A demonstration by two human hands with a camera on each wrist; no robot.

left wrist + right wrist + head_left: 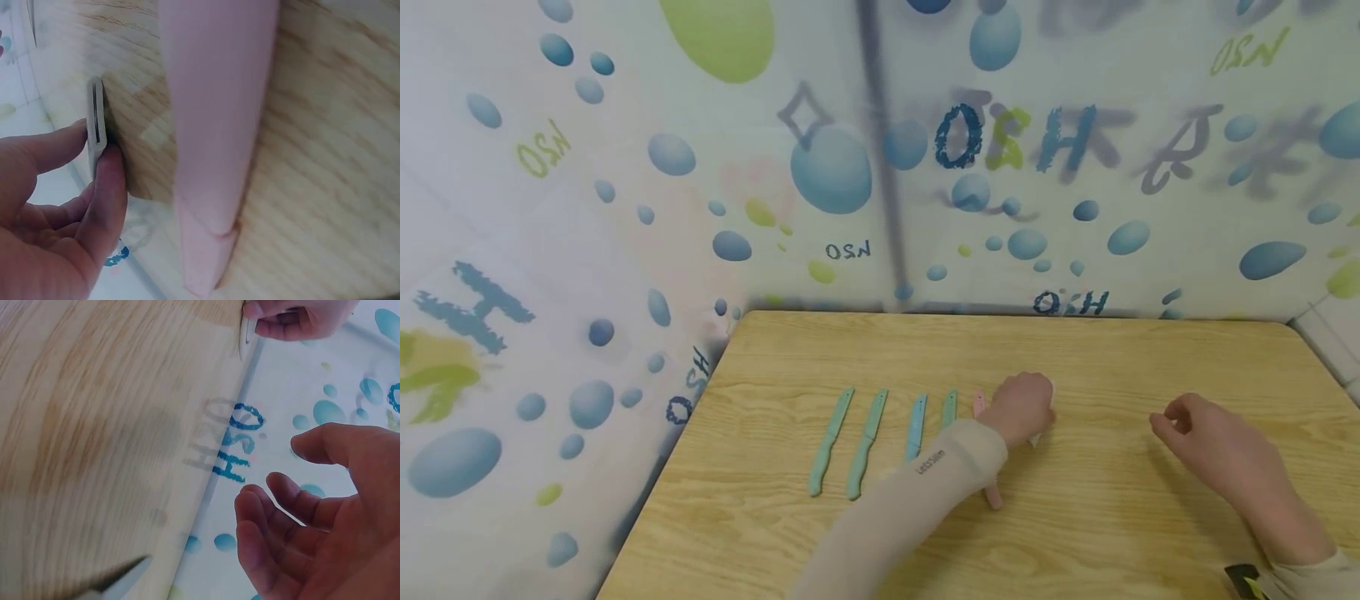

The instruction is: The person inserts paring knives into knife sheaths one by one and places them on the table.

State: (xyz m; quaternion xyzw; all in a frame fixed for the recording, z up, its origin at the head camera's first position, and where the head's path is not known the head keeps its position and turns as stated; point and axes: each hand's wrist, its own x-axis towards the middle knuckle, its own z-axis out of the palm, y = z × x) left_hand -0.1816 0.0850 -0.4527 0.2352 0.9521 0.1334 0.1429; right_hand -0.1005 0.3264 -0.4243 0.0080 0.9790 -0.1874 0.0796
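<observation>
My left hand [1022, 408] pinches a flat white knife sheath [95, 119] between thumb and fingers; the slot at its end shows in the left wrist view. Beside that hand lies a pink knife [219, 119], partly covered by the sleeve in the head view. Further left are a green knife [949, 406], a blue knife [917, 421] and two more green knives [868, 442], side by side. The forearm hides the lower ends of some. To the right, my right hand [1225, 454] hovers over the table with loosely bent fingers, holding nothing.
The wooden table [1105, 533] has its back edge against a white wall covering [917, 233] with blue and green drops. A dark strap [1246, 581] is at the right wrist. A pale pointed thing [128, 578] juts into the right wrist view.
</observation>
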